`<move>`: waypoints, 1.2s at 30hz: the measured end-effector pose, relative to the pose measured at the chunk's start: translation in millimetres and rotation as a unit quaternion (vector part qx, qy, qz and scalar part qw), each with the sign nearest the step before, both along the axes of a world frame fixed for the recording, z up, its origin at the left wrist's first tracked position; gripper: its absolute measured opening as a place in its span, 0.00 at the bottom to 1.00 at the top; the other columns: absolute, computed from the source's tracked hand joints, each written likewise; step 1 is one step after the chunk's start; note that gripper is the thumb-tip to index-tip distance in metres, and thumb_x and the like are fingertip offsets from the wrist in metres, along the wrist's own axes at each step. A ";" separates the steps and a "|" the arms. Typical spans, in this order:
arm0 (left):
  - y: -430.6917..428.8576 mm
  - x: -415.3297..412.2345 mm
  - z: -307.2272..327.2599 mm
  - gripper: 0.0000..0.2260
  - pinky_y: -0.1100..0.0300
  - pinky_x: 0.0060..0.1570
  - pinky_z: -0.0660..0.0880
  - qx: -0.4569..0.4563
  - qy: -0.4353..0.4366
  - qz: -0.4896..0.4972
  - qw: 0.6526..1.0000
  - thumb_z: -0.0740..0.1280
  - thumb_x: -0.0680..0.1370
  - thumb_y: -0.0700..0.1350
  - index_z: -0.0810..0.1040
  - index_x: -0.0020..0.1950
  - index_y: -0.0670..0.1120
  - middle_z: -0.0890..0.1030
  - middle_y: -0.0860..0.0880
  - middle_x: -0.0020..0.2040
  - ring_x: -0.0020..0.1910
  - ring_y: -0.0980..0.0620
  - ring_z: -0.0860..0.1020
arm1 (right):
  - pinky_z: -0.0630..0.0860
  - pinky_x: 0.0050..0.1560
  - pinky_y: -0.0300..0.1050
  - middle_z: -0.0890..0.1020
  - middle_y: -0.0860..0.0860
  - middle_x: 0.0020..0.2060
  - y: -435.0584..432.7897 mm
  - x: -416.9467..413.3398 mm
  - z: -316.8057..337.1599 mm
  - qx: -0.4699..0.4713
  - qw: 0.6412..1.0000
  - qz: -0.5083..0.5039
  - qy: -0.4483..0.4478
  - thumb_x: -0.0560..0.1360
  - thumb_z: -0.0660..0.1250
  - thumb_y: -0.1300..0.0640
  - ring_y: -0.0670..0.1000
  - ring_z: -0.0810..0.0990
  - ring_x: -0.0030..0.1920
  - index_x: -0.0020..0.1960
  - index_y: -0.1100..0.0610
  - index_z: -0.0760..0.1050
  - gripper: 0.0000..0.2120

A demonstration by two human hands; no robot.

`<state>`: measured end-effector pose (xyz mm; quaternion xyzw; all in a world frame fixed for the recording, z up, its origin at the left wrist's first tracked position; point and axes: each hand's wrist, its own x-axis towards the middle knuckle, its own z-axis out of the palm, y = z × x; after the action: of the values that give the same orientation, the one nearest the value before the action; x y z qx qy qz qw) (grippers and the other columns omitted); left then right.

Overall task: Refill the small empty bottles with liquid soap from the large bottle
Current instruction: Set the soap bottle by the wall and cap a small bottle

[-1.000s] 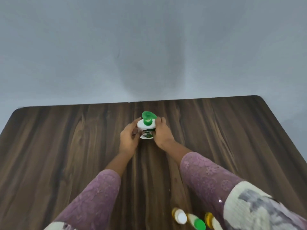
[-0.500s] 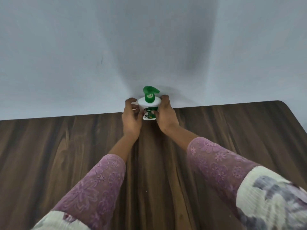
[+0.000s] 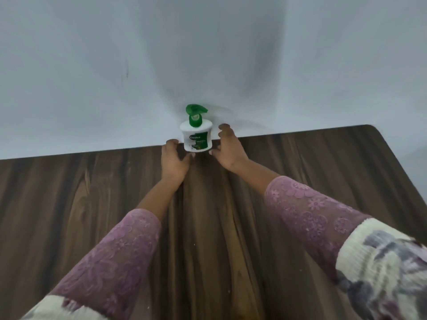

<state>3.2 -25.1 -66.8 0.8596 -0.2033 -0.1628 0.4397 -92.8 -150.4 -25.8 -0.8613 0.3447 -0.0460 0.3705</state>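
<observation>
- Bottle (image 3: 196, 137) stood upright at the far edge of the table (image 3: 80, 204), close to the wall (image 3: 92, 65) and between the two hands.
- Left hand (image 3: 174, 159) lay low at the bottle's lower left, back of the hand up, arm stretched forward. Its fingers were loosely curved and gripped nothing. The thumb tip sat right at the bottle's base, but I could not tell whether it touched.
- Right hand (image 3: 228, 150) sat on the bottle's right, clearly apart from it, with the wall showing through the gap. Its fingers were spread and loosely curled, and the thumb pointed toward the base. It held nothing.
- Both forearms reached out from mauve lace sleeves (image 3: 115, 245) with a flower pattern.
- Pump (image 3: 195, 112) on top was green, with its spout pointing right.
- Bottle body was white, with a green label (image 3: 198, 138) that read "Dettol" in white letters. The smaller print below it was too small to read.
</observation>
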 end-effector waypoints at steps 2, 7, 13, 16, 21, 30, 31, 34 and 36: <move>22.2 -22.6 4.6 0.22 0.54 0.59 0.73 0.031 0.032 -0.036 0.998 0.73 0.74 0.42 0.70 0.65 0.40 0.72 0.41 0.62 0.55 0.48 0.73 | 0.73 0.63 0.51 0.70 0.59 0.66 3.2 -32.1 3.6 0.029 0.999 0.007 0.045 0.73 0.73 0.59 0.58 0.76 0.60 0.71 0.61 0.62 0.32; 93.7 -108.3 19.4 0.14 0.60 0.58 0.73 0.010 0.131 -0.130 0.983 0.69 0.75 0.36 0.75 0.60 0.41 0.74 0.42 0.60 0.57 0.48 0.75 | 0.68 0.57 0.38 0.76 0.56 0.63 39.4 -135.0 32.8 0.113 0.987 0.037 0.111 0.74 0.72 0.57 0.53 0.75 0.62 0.67 0.61 0.71 0.24; 177.9 -201.1 31.0 0.16 0.67 0.57 0.72 -0.021 0.139 -0.222 0.965 0.66 0.75 0.30 0.76 0.53 0.51 0.78 0.45 0.58 0.58 0.52 0.77 | 0.74 0.56 0.41 0.79 0.53 0.57 120.1 -228.5 76.2 0.177 0.977 0.101 0.062 0.74 0.71 0.58 0.49 0.78 0.55 0.63 0.60 0.74 0.18; 205.5 -237.8 30.0 0.25 0.72 0.51 0.73 -0.020 0.148 -0.234 0.961 0.62 0.74 0.26 0.74 0.52 0.57 0.76 0.49 0.59 0.59 0.55 0.75 | 0.75 0.55 0.39 0.80 0.51 0.56 156.5 -256.8 83.8 0.149 0.979 0.127 0.050 0.74 0.71 0.57 0.47 0.78 0.55 0.62 0.58 0.75 0.17; 225.5 -283.2 10.4 0.26 0.61 0.57 0.76 -0.010 0.152 -0.229 0.961 0.69 0.71 0.29 0.72 0.61 0.53 0.71 0.59 0.59 0.61 0.55 0.73 | 0.75 0.52 0.47 0.79 0.51 0.56 193.7 -271.8 68.4 -0.002 0.949 0.242 0.203 0.71 0.72 0.50 0.52 0.77 0.55 0.60 0.55 0.76 0.19; 210.3 -304.6 -18.0 0.20 0.61 0.54 0.76 -0.037 0.060 -0.170 0.983 0.73 0.70 0.35 0.75 0.61 0.43 0.78 0.48 0.57 0.55 0.52 0.77 | 0.72 0.48 0.44 0.81 0.56 0.53 212.6 -262.5 37.0 -0.073 0.927 0.230 0.286 0.77 0.65 0.57 0.56 0.80 0.51 0.55 0.60 0.77 0.10; 207.9 -304.7 -17.9 0.18 0.65 0.53 0.75 -0.041 0.058 -0.167 0.983 0.72 0.71 0.35 0.76 0.60 0.43 0.78 0.48 0.56 0.55 0.53 0.78 | 0.71 0.47 0.44 0.81 0.57 0.53 212.2 -259.8 34.2 -0.072 0.928 0.226 0.286 0.77 0.64 0.58 0.57 0.80 0.52 0.55 0.60 0.77 0.10; 201.8 -306.4 -20.0 0.15 0.69 0.50 0.75 -0.067 0.080 -0.155 0.982 0.71 0.72 0.33 0.76 0.56 0.45 0.79 0.50 0.53 0.53 0.55 0.79 | 0.70 0.46 0.44 0.81 0.58 0.53 207.0 -255.3 29.8 -0.069 0.929 0.224 0.288 0.77 0.63 0.59 0.57 0.79 0.52 0.54 0.62 0.77 0.09; 197.1 -302.2 -24.4 0.15 0.64 0.51 0.78 -0.077 0.098 -0.149 0.981 0.70 0.73 0.32 0.76 0.55 0.46 0.80 0.51 0.53 0.53 0.55 0.79 | 0.71 0.50 0.45 0.80 0.58 0.54 200.2 -250.8 29.2 -0.072 0.928 0.228 0.286 0.78 0.62 0.60 0.57 0.79 0.53 0.56 0.62 0.76 0.09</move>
<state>-299.1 172.0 -91.2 0.7632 -0.2971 -0.2933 0.4933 -343.7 49.8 3.3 -0.9175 0.2261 0.2632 0.1942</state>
